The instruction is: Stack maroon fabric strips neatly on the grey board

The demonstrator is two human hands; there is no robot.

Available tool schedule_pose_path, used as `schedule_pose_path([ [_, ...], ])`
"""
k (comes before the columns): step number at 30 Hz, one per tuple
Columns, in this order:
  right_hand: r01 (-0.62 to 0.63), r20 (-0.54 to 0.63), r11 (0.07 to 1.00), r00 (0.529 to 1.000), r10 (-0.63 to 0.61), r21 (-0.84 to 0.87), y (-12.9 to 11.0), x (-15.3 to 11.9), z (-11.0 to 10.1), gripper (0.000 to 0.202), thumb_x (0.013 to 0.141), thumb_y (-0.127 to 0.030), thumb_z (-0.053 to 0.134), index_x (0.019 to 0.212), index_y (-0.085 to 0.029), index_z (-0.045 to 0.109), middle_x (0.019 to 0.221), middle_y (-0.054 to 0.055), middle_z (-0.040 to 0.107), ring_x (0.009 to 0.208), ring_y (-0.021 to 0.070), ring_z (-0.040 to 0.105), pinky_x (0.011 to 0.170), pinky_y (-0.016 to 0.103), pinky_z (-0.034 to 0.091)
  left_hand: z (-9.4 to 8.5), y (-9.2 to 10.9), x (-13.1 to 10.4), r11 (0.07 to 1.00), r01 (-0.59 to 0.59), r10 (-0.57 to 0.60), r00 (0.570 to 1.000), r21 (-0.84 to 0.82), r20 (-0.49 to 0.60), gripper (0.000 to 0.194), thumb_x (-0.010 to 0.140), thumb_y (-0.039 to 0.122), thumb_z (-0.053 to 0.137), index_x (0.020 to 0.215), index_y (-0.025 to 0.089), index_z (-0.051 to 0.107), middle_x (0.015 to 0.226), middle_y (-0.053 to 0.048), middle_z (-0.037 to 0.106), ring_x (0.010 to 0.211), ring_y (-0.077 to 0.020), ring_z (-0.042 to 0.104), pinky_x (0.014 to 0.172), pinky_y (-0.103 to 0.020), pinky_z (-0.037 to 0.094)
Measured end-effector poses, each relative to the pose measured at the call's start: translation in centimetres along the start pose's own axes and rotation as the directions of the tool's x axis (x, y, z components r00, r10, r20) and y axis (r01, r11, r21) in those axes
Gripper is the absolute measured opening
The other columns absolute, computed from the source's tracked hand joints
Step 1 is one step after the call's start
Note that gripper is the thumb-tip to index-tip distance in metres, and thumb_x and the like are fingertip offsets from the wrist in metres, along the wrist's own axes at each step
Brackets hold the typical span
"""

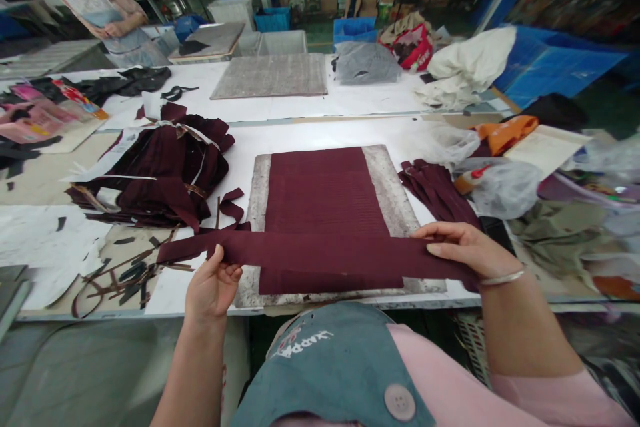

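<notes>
White tabletop (240, 140) beneath maroon strip (320, 253).

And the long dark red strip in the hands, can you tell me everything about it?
The long maroon fabric strip looks thin, smooth and plain, with mostly straight edges. It is held out sideways between the left hand and right hand, with the thumbs on top. Its ends reach past both thumbs. It crosses over the maroon cloth; whether they touch, I can't tell.
</notes>
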State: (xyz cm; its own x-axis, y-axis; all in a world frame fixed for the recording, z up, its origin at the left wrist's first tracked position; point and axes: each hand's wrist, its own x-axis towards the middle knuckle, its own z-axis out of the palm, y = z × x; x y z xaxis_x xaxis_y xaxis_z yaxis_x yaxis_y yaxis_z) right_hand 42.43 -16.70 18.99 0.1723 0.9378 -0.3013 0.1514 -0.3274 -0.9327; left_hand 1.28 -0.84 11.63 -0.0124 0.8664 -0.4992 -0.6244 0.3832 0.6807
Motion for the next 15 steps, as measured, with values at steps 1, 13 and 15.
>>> schedule_pose_path([
  [1, 0.002, -0.015, 1.0, 1.0, -0.001, 0.013, 0.0, -0.1, -0.2, 0.04, 0.059, -0.039, 0.08, 0.094, -0.022, 0.07, 0.084, 0.005, 0.068, 0.071, 0.018, 0.061, 0.063, 0.026, 0.05, 0.0, 0.2, 0.0, 1.0, -0.006, 0.006, 1.0, -0.005, -0.003, 0.017, 0.082, 0.014, 0.05, 0.066, 0.015, 0.056, 0.049, 0.001, 0.062, 0.037, -0.0116, 0.056, 0.036, -0.018, 0.046],
  [13, -0.102, -0.33, 0.966, 0.927, 0.18, 0.239, -1.7, 0.0, -1.2, 0.057, 0.037, -0.03, 0.087, 0.092, -0.027, 0.071, 0.077, 0.005, 0.067, 0.054, 0.015, 0.058, 0.043, 0.022, 0.047, 0.8, 1.7, -2.1, 0.998, 0.053, -0.055, 0.985, 0.013, 0.161, 0.024, 0.086, 0.017, 0.04, 0.081, 0.015, 0.064, 0.064, -0.005, 0.071, 0.052, -0.0194, 0.067, 0.039, -0.021, 0.049],
  [15, -0.115, -0.369, 0.962, 0.907, 0.203, 0.246, -1.8, 0.1, -1.3, 0.059, 0.031, -0.031, 0.088, 0.088, -0.029, 0.071, 0.082, 0.006, 0.068, 0.057, 0.0167, 0.06, 0.045, 0.023, 0.049, 1.1, 1.8, -2.4, 0.999, 0.043, -0.045, 0.985, 0.016, 0.168, 0.021, 0.086, 0.017, 0.043, 0.08, 0.015, 0.063, 0.061, -0.004, 0.07, 0.052, -0.019, 0.066, 0.038, -0.02, 0.048],
])
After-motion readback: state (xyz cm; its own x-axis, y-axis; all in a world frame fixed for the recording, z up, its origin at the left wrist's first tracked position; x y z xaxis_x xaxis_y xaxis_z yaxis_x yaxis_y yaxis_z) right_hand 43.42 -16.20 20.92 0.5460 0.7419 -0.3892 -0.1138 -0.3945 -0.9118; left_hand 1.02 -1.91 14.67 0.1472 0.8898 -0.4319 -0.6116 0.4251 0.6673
